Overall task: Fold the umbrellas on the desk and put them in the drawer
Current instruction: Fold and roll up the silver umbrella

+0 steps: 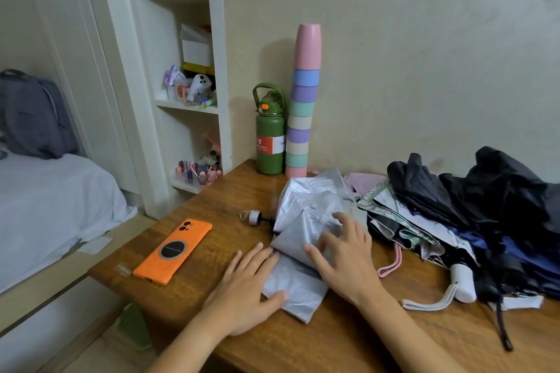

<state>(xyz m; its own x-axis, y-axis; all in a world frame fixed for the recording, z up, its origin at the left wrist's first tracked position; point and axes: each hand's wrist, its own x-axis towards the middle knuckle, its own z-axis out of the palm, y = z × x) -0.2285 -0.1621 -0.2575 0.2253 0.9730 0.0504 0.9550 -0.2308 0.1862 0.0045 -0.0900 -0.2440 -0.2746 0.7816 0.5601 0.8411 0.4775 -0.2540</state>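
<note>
Silver umbrella (306, 221) lies under two flat hands, left (245, 291) and right (345, 257), neither grip closed.

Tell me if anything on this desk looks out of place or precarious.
The tall stack of cups by the wall leans slightly beside the green bottle, so a knock might topple it. The orange phone lies near the desk's left edge. Unfolded umbrellas are heaped on the right.

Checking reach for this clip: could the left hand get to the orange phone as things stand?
Probably yes. The left hand lies flat on the silver umbrella, and the phone lies just to its left on bare desk, with nothing between them.
</note>
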